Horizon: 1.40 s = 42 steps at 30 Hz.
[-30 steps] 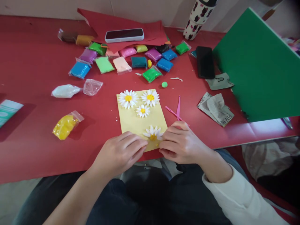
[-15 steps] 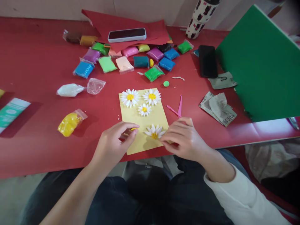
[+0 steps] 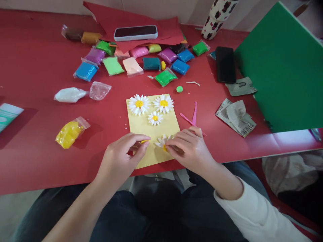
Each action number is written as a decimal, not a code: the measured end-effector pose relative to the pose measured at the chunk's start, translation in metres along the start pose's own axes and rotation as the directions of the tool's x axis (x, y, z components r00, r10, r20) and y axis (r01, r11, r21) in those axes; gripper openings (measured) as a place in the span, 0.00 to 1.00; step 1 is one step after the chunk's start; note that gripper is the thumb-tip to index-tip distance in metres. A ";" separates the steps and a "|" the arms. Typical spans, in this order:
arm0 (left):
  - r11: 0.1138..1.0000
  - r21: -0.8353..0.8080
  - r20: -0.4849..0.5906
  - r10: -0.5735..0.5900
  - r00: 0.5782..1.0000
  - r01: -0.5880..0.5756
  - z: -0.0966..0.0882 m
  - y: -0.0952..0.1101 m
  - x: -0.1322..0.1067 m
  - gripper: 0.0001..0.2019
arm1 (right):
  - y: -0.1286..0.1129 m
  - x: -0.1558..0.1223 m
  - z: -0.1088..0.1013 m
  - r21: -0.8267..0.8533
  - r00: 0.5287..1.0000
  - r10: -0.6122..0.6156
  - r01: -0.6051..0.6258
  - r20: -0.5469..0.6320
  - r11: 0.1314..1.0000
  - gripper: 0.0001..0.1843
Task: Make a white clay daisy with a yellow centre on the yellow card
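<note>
A pale yellow card (image 3: 141, 127) lies on the red table, bearing white clay daisies with yellow centres. Two larger daisies, the left one (image 3: 138, 104) and the right one (image 3: 163, 104), sit at its top, with a smaller daisy (image 3: 155, 118) below them. Between thumb and forefinger my left hand (image 3: 123, 151) pinches a small piece of yellow clay (image 3: 144, 141) over the card's left side. My right hand (image 3: 190, 146) has its fingertips pinched together at the centre of the lower daisy (image 3: 160, 142), partly covering it. Whatever those fingertips hold is hidden.
Pink modelling tools (image 3: 193, 116) lie right of the card, near a green clay ball (image 3: 179, 89). Several coloured clay packets (image 3: 113, 66) spread across the back. At left are an opened yellow clay bag (image 3: 69, 134) and a white one (image 3: 70, 95). A green board (image 3: 282, 74) stands at right.
My right hand has moved left, from beside the lower daisy onto its centre, covering more of it. My left hand keeps its pinch on the yellow clay. The view has shifted slightly.
</note>
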<state>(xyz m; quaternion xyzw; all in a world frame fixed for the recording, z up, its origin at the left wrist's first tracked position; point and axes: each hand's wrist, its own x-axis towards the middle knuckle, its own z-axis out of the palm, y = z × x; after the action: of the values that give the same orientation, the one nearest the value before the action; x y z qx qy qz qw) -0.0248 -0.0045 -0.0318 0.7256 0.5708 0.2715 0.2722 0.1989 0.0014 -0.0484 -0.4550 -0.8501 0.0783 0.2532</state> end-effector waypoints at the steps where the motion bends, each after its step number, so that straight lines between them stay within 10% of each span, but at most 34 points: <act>1: 1.000 -0.001 -0.003 0.006 1.000 -0.006 0.000 0.000 0.000 0.07 | 0.000 0.000 -0.001 0.007 1.000 0.005 -0.005 0.004 1.000 0.07; 14: 1.000 -0.010 -0.004 0.008 1.000 -0.008 -0.001 -0.001 -0.002 0.06 | 0.002 -0.003 -0.006 0.054 0.998 -0.048 0.046 0.033 0.998 0.07; 23: 0.983 -0.152 0.012 -0.103 0.995 0.104 0.002 0.000 -0.003 0.09 | 0.004 0.006 -0.016 0.275 0.985 0.149 -0.120 -0.086 0.954 0.08; 38: 0.816 -0.513 0.197 -0.189 0.962 0.266 0.011 0.018 -0.005 0.09 | -0.018 0.014 -0.005 0.178 0.971 -0.149 0.183 -0.186 0.967 0.06; 42: 0.829 -0.512 0.139 -0.179 0.974 0.225 0.011 0.015 -0.006 0.11 | -0.009 0.012 -0.013 0.286 0.989 0.042 0.000 -0.139 0.958 0.07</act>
<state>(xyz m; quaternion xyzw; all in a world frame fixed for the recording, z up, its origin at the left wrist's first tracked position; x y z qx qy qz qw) -0.0083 -0.0145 -0.0292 0.5701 0.5365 0.3553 0.5109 0.1934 0.0052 -0.0294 -0.4272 -0.8046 0.1697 0.3759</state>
